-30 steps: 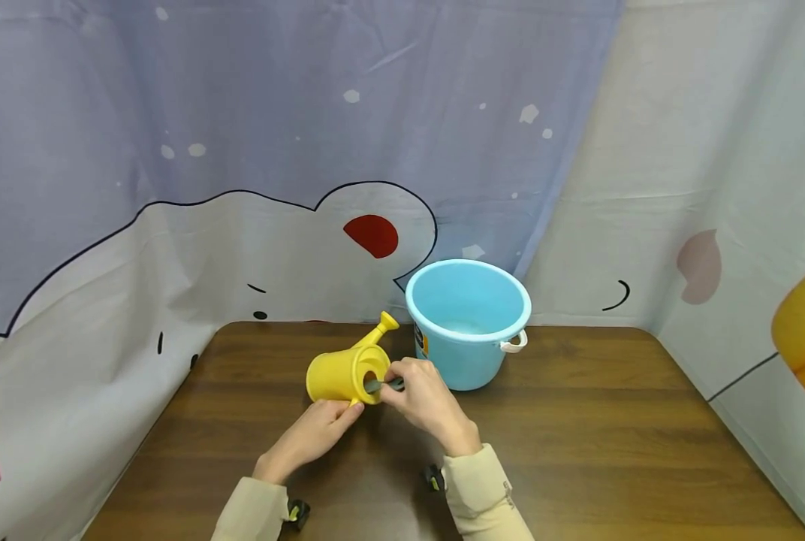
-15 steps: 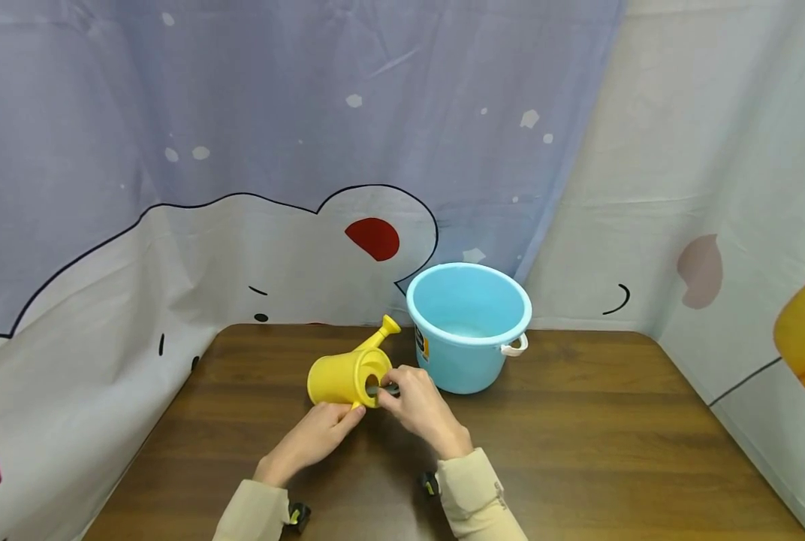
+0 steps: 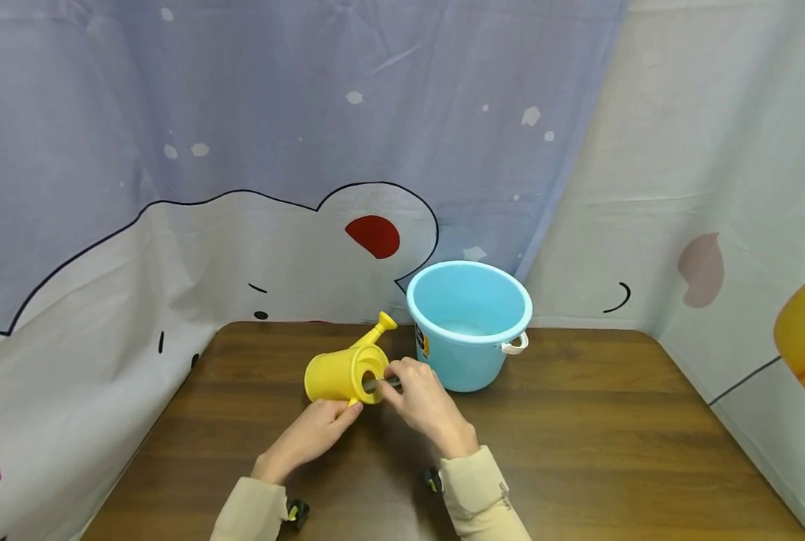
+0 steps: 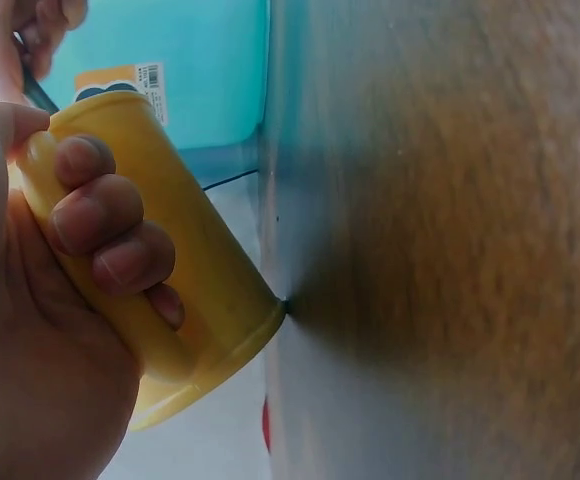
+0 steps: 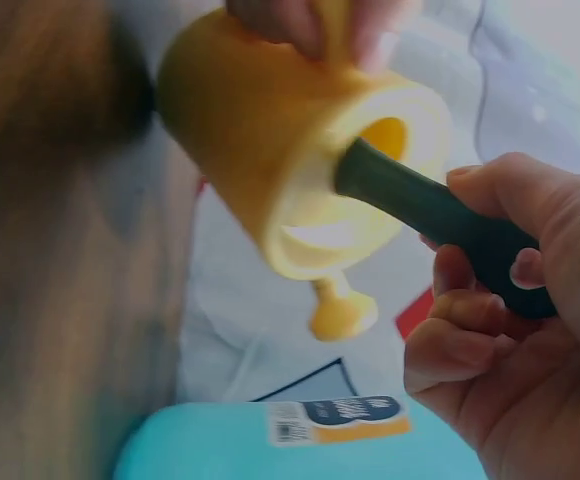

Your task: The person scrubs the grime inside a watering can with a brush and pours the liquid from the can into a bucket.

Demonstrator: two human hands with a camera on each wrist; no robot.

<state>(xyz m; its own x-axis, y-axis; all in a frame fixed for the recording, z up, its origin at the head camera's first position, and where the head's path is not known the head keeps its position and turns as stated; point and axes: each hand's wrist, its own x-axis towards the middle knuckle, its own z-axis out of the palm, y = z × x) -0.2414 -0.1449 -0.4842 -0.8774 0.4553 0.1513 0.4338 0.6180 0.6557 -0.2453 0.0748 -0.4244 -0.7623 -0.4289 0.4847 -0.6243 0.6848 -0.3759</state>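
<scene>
A yellow watering can [image 3: 330, 376] lies tilted in the head view, its open top turned right and its spout pointing up to the right. My left hand [image 3: 316, 434] grips the can's handle [image 4: 120, 310], several fingers curled round it in the left wrist view. With my right hand [image 3: 428, 402] I hold a dark green tool with a thick rounded handle [image 5: 435, 212]. Its far end reaches the can's opening [image 5: 383, 140]; what lies inside is hidden. The can's bottom rim is close to the table in both wrist views.
A light blue bucket [image 3: 466, 361] with a white side handle [image 3: 514, 346] stands just behind and right of the can. Brown wooden table [image 3: 598, 436] extends to both sides. A printed curtain [image 3: 254, 113] hangs behind the table's back edge.
My right hand and the green tool shift slightly left and down, then back up and right at the can's opening. The can stays nearly in place in my left hand; the bucket has not moved.
</scene>
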